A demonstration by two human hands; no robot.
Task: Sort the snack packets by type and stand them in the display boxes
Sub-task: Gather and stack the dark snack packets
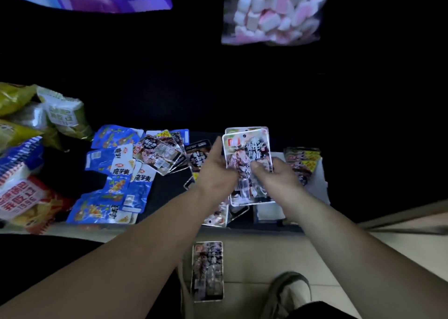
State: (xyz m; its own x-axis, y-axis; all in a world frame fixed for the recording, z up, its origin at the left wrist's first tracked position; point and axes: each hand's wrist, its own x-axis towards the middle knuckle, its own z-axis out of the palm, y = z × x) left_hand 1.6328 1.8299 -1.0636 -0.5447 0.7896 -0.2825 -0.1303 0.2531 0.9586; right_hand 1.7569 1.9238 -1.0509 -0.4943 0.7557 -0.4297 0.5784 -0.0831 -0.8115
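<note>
Left hand (215, 170) and right hand (275, 176) grip glossy, flat rectangular packets (247, 149).

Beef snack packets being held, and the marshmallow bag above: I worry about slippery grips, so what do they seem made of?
The beef snack packets look like glossy printed plastic film, possibly laminated: their edges catch light. The marshmallow bag looks like thin clear plastic: the pink-and-white pieces show through.

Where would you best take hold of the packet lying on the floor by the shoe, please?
Probably its near short edge, from above on the person's side. The floor packet lies flat, face up, long axis pointing away, so only a thin edge can be pinched. The left hand and right hand both hold the packet stack; one must let go first.
</note>
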